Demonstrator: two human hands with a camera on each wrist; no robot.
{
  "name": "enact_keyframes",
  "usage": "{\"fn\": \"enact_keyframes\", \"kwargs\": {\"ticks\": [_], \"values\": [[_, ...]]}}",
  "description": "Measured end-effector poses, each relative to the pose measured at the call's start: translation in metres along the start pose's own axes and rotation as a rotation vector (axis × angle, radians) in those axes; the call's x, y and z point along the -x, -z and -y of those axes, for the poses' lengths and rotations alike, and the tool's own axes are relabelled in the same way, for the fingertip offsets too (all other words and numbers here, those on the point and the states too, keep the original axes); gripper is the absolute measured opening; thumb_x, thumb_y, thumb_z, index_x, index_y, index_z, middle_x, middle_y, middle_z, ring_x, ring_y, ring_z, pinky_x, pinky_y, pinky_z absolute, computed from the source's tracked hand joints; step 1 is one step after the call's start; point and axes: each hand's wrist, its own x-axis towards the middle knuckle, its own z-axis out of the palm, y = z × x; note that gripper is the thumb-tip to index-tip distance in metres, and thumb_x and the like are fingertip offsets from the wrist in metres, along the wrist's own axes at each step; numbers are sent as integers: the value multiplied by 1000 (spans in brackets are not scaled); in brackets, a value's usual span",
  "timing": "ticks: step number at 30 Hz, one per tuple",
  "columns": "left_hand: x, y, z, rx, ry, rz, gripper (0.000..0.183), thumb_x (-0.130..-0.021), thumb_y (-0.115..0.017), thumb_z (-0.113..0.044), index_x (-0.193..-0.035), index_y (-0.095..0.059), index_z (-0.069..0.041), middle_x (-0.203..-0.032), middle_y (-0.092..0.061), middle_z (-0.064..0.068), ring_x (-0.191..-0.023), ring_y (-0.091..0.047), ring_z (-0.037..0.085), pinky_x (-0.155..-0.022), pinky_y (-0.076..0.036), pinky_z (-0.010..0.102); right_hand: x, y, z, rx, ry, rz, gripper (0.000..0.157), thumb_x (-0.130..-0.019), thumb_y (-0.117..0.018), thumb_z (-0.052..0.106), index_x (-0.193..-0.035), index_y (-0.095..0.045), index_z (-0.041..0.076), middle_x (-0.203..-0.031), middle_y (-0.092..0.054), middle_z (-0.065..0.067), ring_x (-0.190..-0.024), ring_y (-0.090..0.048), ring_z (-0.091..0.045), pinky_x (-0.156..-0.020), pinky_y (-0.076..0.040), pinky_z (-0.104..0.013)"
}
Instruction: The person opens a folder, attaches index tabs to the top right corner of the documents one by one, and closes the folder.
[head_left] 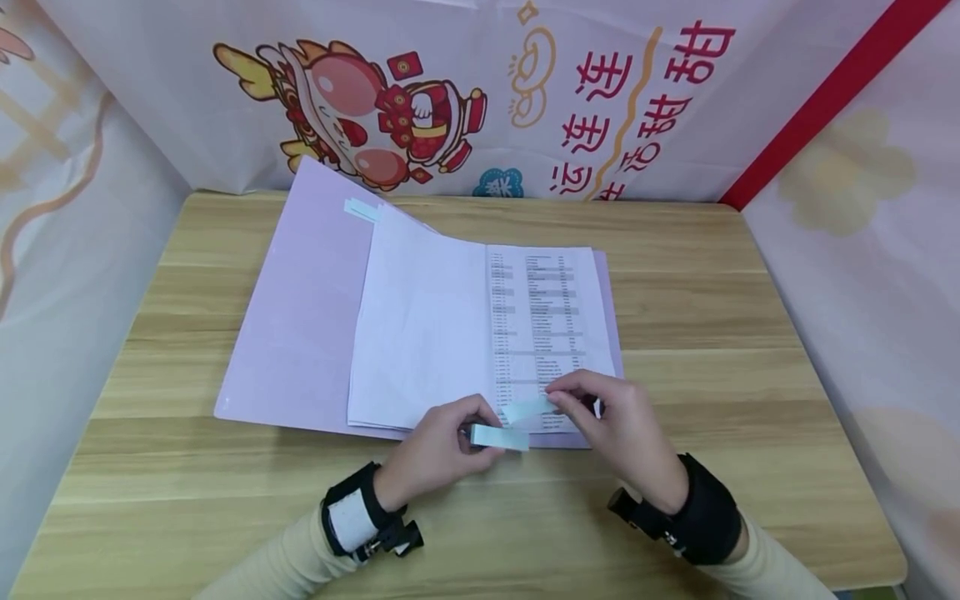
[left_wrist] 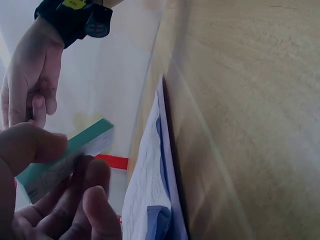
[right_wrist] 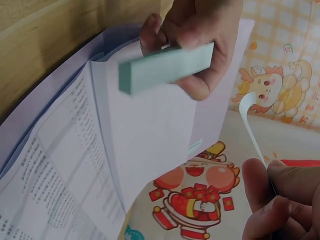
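My left hand [head_left: 431, 450] grips a pale green pad of sticky notes [head_left: 501, 438] between thumb and fingers, just off the front edge of an opened purple folder [head_left: 288, 317]. A single pale green sticky note [head_left: 527, 409] is pinched by one end between the thumb and fingertip of my right hand [head_left: 626, 425]. That strip hangs over the lower part of a printed page [head_left: 555, 325] with rows of text. In the right wrist view the note [right_wrist: 254, 135] is apart from the pad [right_wrist: 165, 69], its free end curling.
Blank white sheets [head_left: 423, 325] form the left side of the opened stack. A pale green tab [head_left: 362, 209] sticks to the folder's inner cover near the top. The wooden table [head_left: 697, 333] meets a printed cloth backdrop [head_left: 555, 100] behind the folder.
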Motion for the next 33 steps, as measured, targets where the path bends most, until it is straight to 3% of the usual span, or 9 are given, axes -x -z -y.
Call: {"fn": "enact_keyframes", "kwargs": {"ticks": [5,10,17,24,33], "values": [[1,-8,1,-90,1,70,22,-85,-82,-10,-95,-64,-20,-86,-65,-12,-65,-54,8,-57,-46,22,-4,-1,-8,14,-49,9,6,-90,-76,4,-93,-77,8,-75,-69,8,-61,-52,-5,-54,-44,-23],[1,-13,2,-157,0,71,23,-83,-84,-10,-92,-65,-19,-82,-65,-11,-65,-56,12,-56,-44,22,-7,-2,-13,10,-92,22,3,-92,-74,7,-94,-77,8,-76,-70,7,-64,-55,-8,-58,-46,-23],[-1,-21,-1,-264,16,90,23,-81,-86,-13,-88,-64,-18,-77,-61,-11,-65,-51,2,-57,-44,22,-9,-3,-21,15,-143,38,5,-94,-74,11,-94,-76,6,-75,-71,6,-66,-58,-9,-60,-47,-25],[2,-28,-4,-513,41,99,24,-83,-85,-19,-84,-61,-17,-73,-55,-12,-62,-49,3,-55,-43,20,-10,-4,-22,19,-138,36,4,-94,-74,11,-93,-76,7,-74,-70,8,-66,-59,-8,-60,-47,-25],[7,-32,-4,-790,6,103,27,-83,-86,-27,-97,-69,-10,-81,-62,-2,-70,-53,8,-55,-46,24,-11,-4,-21,22,-169,43,2,-93,-74,9,-94,-76,9,-75,-71,7,-66,-60,-9,-60,-47,-25]]}}
